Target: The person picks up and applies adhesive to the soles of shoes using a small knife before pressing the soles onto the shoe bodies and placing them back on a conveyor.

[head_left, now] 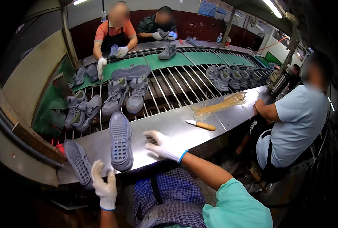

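Note:
Two grey shoe soles lie on the metal ledge in front of me, their hollow grid sides up. My left hand [104,185], in a white glove, is beside the left sole [78,162] with its fingers apart; whether a fingertip touches it I cannot tell. To the right of the other sole [121,141] hovers my gloved right hand [162,145], fingers spread and nothing in them. Just beyond the soles, a pair of grey sneakers [115,97] rests on the rollers. A knife [200,125] with a wooden handle lies on the ledge to the right.
Metal rollers [176,85] run beyond the ledge [169,127], bearing more grey shoes [233,77]. Brown tape [222,105] is stuck to the ledge. Across the line two gloved people [115,32] handle shoe parts. Another person [298,117] sits at my right.

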The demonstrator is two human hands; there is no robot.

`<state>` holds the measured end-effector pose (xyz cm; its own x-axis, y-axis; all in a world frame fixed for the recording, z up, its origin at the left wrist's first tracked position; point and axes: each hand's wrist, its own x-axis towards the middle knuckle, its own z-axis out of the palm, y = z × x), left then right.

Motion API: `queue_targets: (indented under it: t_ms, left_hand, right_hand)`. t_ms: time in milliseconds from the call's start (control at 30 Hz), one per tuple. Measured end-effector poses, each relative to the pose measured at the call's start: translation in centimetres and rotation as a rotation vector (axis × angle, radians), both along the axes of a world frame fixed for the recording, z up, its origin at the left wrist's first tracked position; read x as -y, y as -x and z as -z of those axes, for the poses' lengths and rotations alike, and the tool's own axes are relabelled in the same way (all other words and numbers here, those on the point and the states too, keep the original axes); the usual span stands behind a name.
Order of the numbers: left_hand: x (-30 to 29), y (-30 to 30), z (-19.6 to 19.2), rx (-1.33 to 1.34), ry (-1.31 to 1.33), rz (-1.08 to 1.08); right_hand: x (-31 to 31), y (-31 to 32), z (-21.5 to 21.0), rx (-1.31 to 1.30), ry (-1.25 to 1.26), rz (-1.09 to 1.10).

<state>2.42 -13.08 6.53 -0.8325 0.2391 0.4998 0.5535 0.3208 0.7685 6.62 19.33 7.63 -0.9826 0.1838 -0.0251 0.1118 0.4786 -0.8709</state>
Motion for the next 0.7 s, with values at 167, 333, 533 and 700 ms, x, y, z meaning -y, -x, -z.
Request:
queue_targets:
  t_ms: [167,333,533,700]
  left_hand:
    - [-4.1,4.9,3.7,0.472,-0.299,0.104]
    - [-4.4,6.7,4.4,0.474,-0.253,0.125]
    - [-4.6,5.8,6.3,0.211,-0.106,0.046]
    - [-5.7,5.7,3.3,0.155,0.021,0.01]
  right_hand:
    - [-6.2,1.6,3.6,-0.03,0.571,0.246]
    - [-11.9,9.0,1.5,0.043,0.407,0.356]
    - [-19.8,24.4,3.1,-0.15,-0.048,0.444]
    - [-24.7,34.8,4.9,-0.222,-0.869,0.05]
